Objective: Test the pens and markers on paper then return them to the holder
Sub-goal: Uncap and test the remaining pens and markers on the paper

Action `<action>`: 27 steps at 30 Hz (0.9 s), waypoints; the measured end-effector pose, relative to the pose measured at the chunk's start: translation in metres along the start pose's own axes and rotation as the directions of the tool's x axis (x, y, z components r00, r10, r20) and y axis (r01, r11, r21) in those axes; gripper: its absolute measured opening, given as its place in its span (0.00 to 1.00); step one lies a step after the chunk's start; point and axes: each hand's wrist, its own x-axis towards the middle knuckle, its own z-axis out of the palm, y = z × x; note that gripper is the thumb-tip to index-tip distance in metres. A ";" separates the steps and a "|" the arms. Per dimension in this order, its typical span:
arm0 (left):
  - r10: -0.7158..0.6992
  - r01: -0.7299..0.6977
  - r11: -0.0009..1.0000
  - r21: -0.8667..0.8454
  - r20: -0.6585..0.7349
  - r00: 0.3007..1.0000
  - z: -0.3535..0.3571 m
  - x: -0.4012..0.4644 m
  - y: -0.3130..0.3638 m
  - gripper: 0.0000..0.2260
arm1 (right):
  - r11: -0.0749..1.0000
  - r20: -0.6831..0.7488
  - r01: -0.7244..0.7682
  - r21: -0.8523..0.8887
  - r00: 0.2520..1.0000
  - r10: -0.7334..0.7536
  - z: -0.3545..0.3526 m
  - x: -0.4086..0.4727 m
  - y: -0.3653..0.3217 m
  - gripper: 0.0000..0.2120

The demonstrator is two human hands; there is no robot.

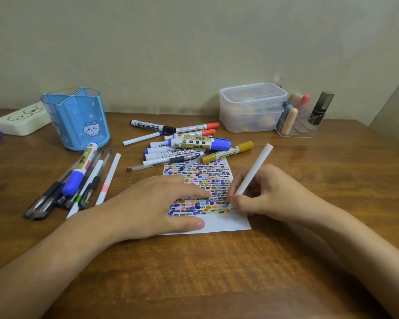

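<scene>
A white sheet of paper (226, 223) covered with small coloured marks lies on the wooden table. My left hand (152, 206) rests flat on its left part, fingers straight. My right hand (263, 194) grips a slim white pen (255, 169) with its tip down on the paper's right edge. A pile of markers and pens (189, 146) lies just beyond the paper. A second group of pens (74, 180) lies to the left. The blue pen holder (78, 120) with a cat picture stands at the back left, with no pens showing in it.
A clear lidded plastic box (251, 107) and a clear organiser (302, 120) with rounded sticks stand at the back right. A cream case (21, 122) lies at the far left by the wall. The table (194, 272) is bare wood in front of my arms.
</scene>
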 end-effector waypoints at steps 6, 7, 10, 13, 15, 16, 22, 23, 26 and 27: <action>0.002 -0.002 1.000 0.006 0.012 1.000 -0.001 0.000 0.001 0.30 | 1.000 0.011 0.003 0.009 1.000 -0.003 0.001 0.000 0.000 0.04; 0.002 -0.002 1.000 0.005 0.011 1.000 -0.001 0.000 0.001 0.30 | 1.000 0.005 0.001 -0.004 1.000 -0.001 0.001 0.000 0.000 0.04; 0.003 -0.003 1.000 -0.003 0.009 1.000 -0.001 0.000 0.000 0.30 | 1.000 -0.011 -0.004 -0.016 1.000 0.004 0.001 0.001 0.001 0.04; 0.001 -0.001 1.000 -0.006 0.019 1.000 -0.001 0.000 0.000 0.31 | 1.000 0.003 0.018 0.017 1.000 -0.018 0.001 -0.001 0.000 0.04; 0.000 0.000 1.000 0.000 0.023 1.000 -0.001 0.000 0.001 0.32 | 1.000 0.003 0.028 0.010 1.000 -0.028 0.002 -0.001 0.000 0.04; 0.002 -0.002 1.000 0.001 0.025 1.000 -0.002 0.000 0.002 0.32 | 1.000 0.001 0.026 0.003 1.000 -0.026 0.002 0.000 0.000 0.04; 0.000 0.000 1.000 -0.020 0.013 1.000 -0.001 -0.001 0.000 0.31 | 1.000 -0.001 0.029 -0.002 1.000 -0.029 0.002 0.000 0.000 0.05; -0.001 0.001 1.000 -0.018 0.014 1.000 -0.001 -0.001 0.000 0.31 | 0.999 0.006 0.035 0.012 0.999 -0.035 0.002 -0.001 0.000 0.05; 0.003 -0.003 1.000 -0.014 0.008 1.000 -0.001 0.000 0.000 0.30 | 0.999 0.015 0.031 0.010 0.999 -0.031 0.002 0.000 0.000 0.04; 0.005 -0.004 1.000 -0.015 0.003 1.000 -0.001 0.000 0.000 0.30 | 1.000 0.010 0.026 -0.002 1.000 -0.026 0.002 0.001 0.001 0.04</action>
